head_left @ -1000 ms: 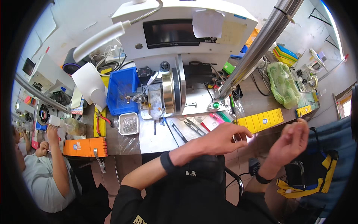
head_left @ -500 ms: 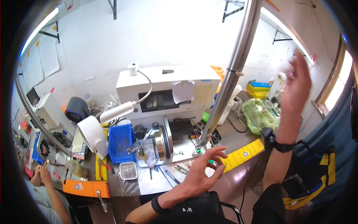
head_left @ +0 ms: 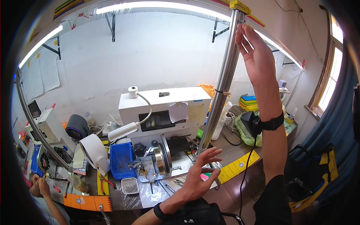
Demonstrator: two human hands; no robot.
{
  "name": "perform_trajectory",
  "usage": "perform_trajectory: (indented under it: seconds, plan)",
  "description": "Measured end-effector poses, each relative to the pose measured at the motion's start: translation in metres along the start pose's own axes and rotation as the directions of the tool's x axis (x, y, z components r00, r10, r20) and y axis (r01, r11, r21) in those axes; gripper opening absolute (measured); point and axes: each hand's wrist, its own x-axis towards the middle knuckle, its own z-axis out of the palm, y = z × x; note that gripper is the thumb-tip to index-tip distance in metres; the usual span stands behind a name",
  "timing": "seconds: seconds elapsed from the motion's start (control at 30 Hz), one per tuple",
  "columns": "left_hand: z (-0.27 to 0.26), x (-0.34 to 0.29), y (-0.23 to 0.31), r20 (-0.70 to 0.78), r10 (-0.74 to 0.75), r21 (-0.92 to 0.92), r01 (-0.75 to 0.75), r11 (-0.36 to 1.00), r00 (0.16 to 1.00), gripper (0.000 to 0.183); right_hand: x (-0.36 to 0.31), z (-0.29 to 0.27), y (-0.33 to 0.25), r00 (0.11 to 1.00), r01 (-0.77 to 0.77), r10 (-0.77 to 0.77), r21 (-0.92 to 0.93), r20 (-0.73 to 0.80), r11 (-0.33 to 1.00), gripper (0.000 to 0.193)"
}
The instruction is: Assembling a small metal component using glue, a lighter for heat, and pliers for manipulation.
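My left hand (head_left: pixel 200 178) hovers above the front of the bench with its fingers spread and nothing visible in them. Just behind it stands a lathe-like machine with a brass-coloured round chuck (head_left: pixel 160 160). My right hand (head_left: pixel 258 60) is raised high beside the upper part of an upright metal pole (head_left: pixel 225 75). Its fingers are stretched out and partly apart, and I see nothing held; whether the fingertips touch the pole I cannot tell. A black strap with a dark box-shaped device (head_left: pixel 250 122) and a cable sits at my right wrist.
Nearby are a blue tray (head_left: pixel 122 170), a small white dish (head_left: pixel 129 186) of tiny parts, red pliers (head_left: pixel 108 182) and a white lamp (head_left: pixel 94 152). Yellow (head_left: pixel 240 165) and orange (head_left: pixel 84 201) strips line the bench edge. A co-worker's hands (head_left: pixel 40 183) work at far left.
My right hand has moved up and left in the picture, closer to the pole. The view has tilted upward, showing more of the ceiling lights. My left hand remains spread over the bench.
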Motion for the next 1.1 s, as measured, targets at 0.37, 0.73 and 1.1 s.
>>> perform_trajectory:
  seconds: [0.37, 0.73, 1.1]
  plan:
    - [-0.029, -0.025, 0.016, -0.412, 0.503, 0.644, -0.148, 0.750, 0.759, 0.031, -0.007, -0.064, -0.055, 0.998, -0.046, 0.039, 0.149, 0.047, 0.988, 0.020]
    - [-0.021, -0.036, -0.013, -0.253, 0.487, 0.677, -0.207, 0.706, 0.836, 0.027, -0.276, -0.108, -0.089, 0.306, -0.907, 0.932, -0.238, 0.196, 0.347, 0.016]
    - [0.062, -0.063, -0.073, 0.386, -0.105, 0.018, 0.107, 0.994, 0.917, 0.036, -0.374, -0.162, -0.077, 0.290, -0.952, 0.946, -0.055, 0.142, 0.301, 0.017]
